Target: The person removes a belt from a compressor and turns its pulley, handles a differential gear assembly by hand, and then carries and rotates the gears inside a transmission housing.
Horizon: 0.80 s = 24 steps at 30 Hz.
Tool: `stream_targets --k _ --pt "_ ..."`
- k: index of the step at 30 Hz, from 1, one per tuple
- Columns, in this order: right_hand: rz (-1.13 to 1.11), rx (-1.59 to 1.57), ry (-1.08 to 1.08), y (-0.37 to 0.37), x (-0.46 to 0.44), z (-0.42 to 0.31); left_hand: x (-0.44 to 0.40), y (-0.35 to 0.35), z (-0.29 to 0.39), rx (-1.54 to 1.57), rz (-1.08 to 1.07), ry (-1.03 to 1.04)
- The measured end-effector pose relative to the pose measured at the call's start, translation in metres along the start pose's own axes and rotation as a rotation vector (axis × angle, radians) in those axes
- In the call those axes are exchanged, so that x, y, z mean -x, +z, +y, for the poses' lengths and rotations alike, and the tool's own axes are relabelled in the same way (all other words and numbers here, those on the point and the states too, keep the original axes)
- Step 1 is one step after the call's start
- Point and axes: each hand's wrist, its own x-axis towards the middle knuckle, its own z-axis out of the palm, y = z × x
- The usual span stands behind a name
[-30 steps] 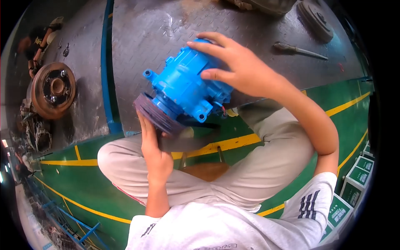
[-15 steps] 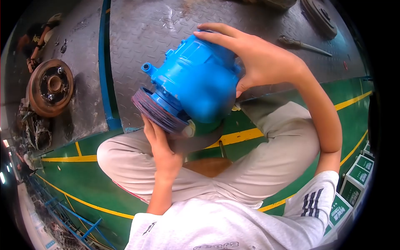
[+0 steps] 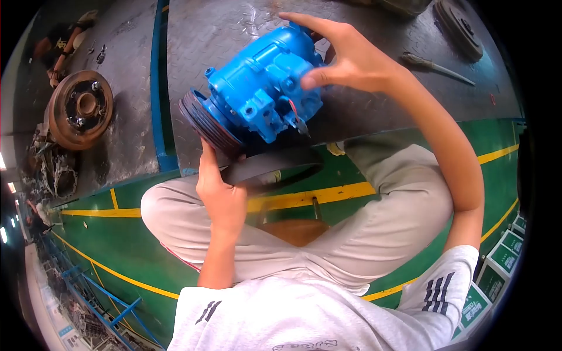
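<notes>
A blue-painted air-conditioning compressor (image 3: 257,73) is held tilted over the front edge of the metal table. Its grooved pulley (image 3: 205,126) points down and left. My left hand (image 3: 219,193) is closed at the pulley's lower rim, with a dark band-like loop (image 3: 272,172), perhaps a belt, close beside it. At the compressor's upper right end, my right hand (image 3: 357,61) is curled around the housing, thumb on the near side and fingers at the far side. A short wire with a connector (image 3: 300,124) hangs from the housing. Some left fingers are hidden.
A rusty brake drum or hub (image 3: 81,111) stands on the left table (image 3: 126,158). A handled tool (image 3: 439,67) and a round disc (image 3: 459,29) lie on the right. Another person's arm (image 3: 61,58) is at the far left. Green boxes (image 3: 474,307) line the lower right.
The compressor has rolled and moved up and away, bringing its ported side and the wire into view. My right hand has shifted up with it, and the dark loop shows more clearly.
</notes>
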Motion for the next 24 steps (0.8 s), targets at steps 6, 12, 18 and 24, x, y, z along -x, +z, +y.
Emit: stream_targets --k 6,12,18,24 --pt "-0.159 0.03 0.11 -0.005 -0.018 -0.01 -0.025 -0.021 -0.01 0.119 -0.014 0.016" --pt "-0.104 0.031 0.226 0.0 -0.03 -0.014 -0.061 -0.034 -0.007 0.052 -0.036 0.008" --pt "-0.362 -0.268 0.584 -0.037 -0.079 -0.016 -0.094 -0.034 -0.01 -0.033 -0.046 0.137" --pt "-0.335 -0.08 0.47 -0.028 -0.113 0.006 -0.108 -0.029 -0.007 -0.054 -0.061 0.153"
